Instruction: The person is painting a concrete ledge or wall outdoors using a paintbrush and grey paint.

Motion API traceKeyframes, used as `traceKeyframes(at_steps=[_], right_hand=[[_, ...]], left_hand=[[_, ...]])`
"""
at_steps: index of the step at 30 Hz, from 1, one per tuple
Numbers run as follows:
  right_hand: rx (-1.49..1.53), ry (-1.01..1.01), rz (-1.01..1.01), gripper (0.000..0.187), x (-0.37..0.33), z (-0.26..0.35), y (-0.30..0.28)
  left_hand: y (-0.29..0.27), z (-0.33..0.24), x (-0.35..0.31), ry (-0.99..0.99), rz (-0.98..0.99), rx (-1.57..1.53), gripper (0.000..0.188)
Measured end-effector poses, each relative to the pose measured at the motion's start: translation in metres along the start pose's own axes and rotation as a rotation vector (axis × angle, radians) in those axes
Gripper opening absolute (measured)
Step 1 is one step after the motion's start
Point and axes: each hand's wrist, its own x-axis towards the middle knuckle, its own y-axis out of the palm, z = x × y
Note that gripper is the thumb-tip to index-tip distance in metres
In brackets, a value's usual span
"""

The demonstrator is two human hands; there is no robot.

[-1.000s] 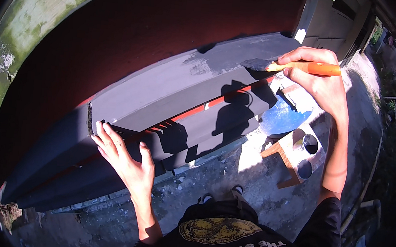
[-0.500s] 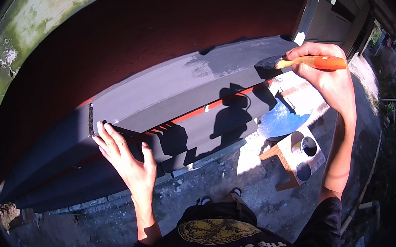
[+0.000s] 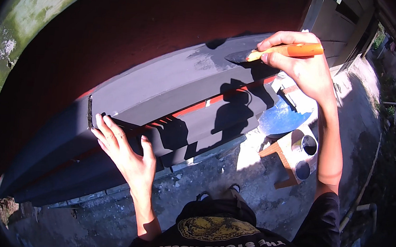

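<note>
R hand (image 3: 308, 70) is clamping orange paintbrush handle (image 3: 293, 50), long axis running L-R; bristles (image 3: 238, 56) are touching grey moulding (image 3: 173, 80), pointing left. L hand (image 3: 126, 150) is lying flat, fingers apart, on ledge.

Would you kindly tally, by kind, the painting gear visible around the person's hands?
Orange-handled brush, in the right hand: 1
Open paint cans: 2
Wooden stool: 1
Blue basin: 1
Total: 5
</note>
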Motion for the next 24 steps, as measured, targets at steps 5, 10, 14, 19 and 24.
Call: traceKeyframes(at_steps=[5, 10, 14, 19, 24], right_hand=[[0.026, -0.052, 0.011, 0.011, -0.021, -0.003, 0.004], [0.080, 0.027, -0.107, 0.019, -0.027, 0.016, -0.011], [0.119, -0.007, -0.030, 0.016, -0.014, -0.002, 0.012], [-0.026, -0.041, -0.031, 0.018, -0.032, 0.014, -0.007], [0.008, -0.039, -0.150, 0.018, -0.025, 0.014, -0.008]], left_hand=[[-0.003, 0.007, 0.000, 0.023, 0.021, 0.008, 0.092], [-0.001, 0.004, 0.001, 0.013, 0.021, -0.008, 0.094], [0.002, 0.005, 0.001, 0.015, -0.005, -0.005, 0.095], [-0.002, 0.006, 0.000, -0.002, 0.037, 0.016, 0.095], [0.001, 0.004, 0.001, 0.025, -0.002, -0.027, 0.095]])
